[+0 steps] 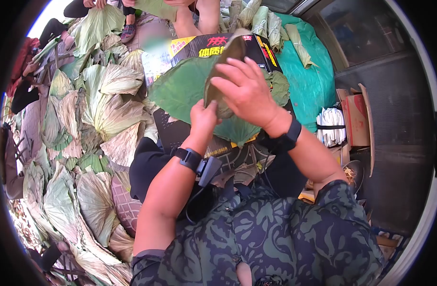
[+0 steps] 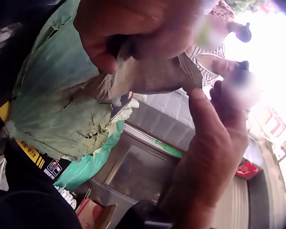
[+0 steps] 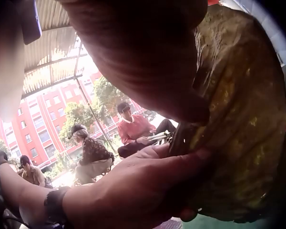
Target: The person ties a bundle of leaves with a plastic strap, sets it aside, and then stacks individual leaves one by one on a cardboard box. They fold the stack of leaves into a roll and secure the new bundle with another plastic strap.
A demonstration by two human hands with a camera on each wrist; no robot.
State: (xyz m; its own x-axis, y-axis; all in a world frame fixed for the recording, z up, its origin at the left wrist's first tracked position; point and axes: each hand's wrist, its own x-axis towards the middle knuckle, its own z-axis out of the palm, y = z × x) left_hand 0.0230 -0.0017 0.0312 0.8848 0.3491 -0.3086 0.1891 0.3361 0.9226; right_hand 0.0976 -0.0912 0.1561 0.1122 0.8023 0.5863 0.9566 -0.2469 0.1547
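Over the box (image 1: 173, 131), the left hand (image 1: 204, 116) pinches a brown leaf (image 1: 233, 45); the right hand (image 1: 250, 93), fingers loosely spread, touches it; a green leaf (image 1: 180, 86) lies beneath, near the left edge.

Head view: from above, facing forward and down. Wrist views: very near, facing outward. Common to all: left hand (image 1: 204, 117), right hand (image 1: 247, 91), folded leaf (image 1: 229, 53).

This looks like an open-air work area beside a building. Left of the black cardboard box with yellow print (image 1: 173, 129), broad, wilted green-and-brown leaves (image 1: 114, 112) cover patterned paving (image 1: 123, 202); right of it lies a shiny green plastic sheet (image 1: 316, 88). Well apart from the box stands a red, many-windowed building (image 3: 66, 98), with a corrugated metal roof (image 3: 48, 57) overhead.
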